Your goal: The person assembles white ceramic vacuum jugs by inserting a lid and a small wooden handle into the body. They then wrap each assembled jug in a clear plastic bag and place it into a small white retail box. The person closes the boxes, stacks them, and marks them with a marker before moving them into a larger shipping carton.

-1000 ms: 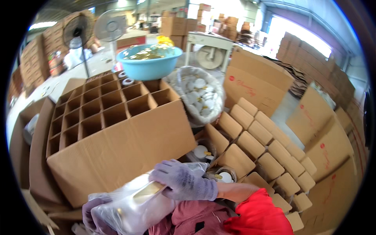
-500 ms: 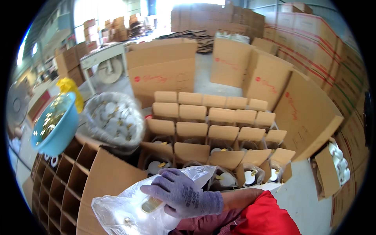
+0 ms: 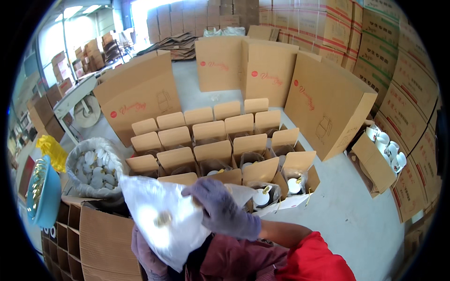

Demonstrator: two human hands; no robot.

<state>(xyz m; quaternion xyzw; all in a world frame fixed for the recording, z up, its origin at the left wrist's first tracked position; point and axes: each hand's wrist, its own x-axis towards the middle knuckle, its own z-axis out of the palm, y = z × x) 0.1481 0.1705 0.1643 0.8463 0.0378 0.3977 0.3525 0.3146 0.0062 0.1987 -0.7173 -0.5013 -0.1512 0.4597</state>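
Nearest, at seven o'clock, the left hand (image 3: 149,262) in a purple-grey glove sits at the underside of one bagged white item (image 3: 176,201); its fingers are hidden behind the plastic, so I cannot tell how they are set. At six o'clock, the right hand (image 3: 218,206), gloved alike, has its fingers bent narrow, holding the bag's right edge. The item lies tilted between the two hands, one gold spot showing through. One red sleeve (image 3: 318,257) is at five o'clock.

At eight o'clock stands one divided box (image 3: 110,241). Just ahead, mid-view, one partitioned carton (image 3: 302,201) raises 19 flaps that I can count: three rows of five, and four in the nearest row. Two white lids (image 3: 261,197) show plainly at its near right corner.

Between eight and nine o'clock are one plastic-lined bin (image 3: 119,165) of white discs, too many to count, and one blue basin (image 3: 51,201) of gold pieces; one yellow bag (image 3: 51,152) is at nine.

At three o'clock, one small box (image 3: 375,164) holds at least four white cups (image 3: 391,150). Farther out, four printed cartons (image 3: 269,70) stand at ten, twelve, one and two o'clock. One white counter (image 3: 77,96) is at ten, beyond the first carton. One heap of flattened cardboard (image 3: 176,47) lies at eleven, and stacked boxes (image 3: 323,23) rise behind.
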